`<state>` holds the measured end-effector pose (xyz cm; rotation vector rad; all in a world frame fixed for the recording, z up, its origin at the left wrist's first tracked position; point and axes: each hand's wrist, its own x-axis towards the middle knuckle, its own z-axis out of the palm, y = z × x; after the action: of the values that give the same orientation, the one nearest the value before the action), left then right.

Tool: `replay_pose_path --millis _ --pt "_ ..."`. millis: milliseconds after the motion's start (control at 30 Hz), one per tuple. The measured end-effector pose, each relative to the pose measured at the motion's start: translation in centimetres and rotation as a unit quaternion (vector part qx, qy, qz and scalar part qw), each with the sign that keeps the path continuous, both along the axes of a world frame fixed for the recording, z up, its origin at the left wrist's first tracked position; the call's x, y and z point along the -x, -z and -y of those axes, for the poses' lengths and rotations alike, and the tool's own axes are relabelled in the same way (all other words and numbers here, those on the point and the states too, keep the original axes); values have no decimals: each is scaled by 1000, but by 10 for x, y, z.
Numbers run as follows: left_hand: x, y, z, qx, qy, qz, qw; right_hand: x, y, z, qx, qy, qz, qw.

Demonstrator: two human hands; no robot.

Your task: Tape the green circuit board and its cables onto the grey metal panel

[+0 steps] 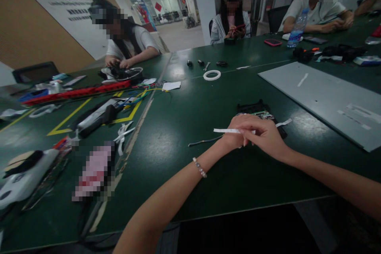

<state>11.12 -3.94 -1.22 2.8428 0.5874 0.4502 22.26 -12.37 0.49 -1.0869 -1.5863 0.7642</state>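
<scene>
Head cam: held strip (224, 130) is wht, narrow.

the dark green table (166, 182) carries a grey panel (324, 103), a white tape ring (212, 75) and a red strip (77, 93).

Wears beaded bracelet (199, 167) on L wrist (208, 158), single strand, mostly pearly-white rnd beads w/ a few greyish, shiny ones. Shows bare L & R forearms (175, 190).

Dim room, ceiling lights bright in back, soft glare on the tabletop (178, 190), edges stretched.
</scene>
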Motion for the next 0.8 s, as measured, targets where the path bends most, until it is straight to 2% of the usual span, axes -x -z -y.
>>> replay_pose_path --millis 167,300,533,800 --pt "-2 10 -15 59 35 38 997 6 3 5 -16 -39 98 994" --pt "-4 10 -20 62 36 28 997 7 5 4 19 -101 141 985" --pt "-6 9 -15 40 14 7 999 7 9 5 -77 -71 271 957" --pt "-5 14 -14 32 13 30 999 4 1 8 -58 -122 381 915"
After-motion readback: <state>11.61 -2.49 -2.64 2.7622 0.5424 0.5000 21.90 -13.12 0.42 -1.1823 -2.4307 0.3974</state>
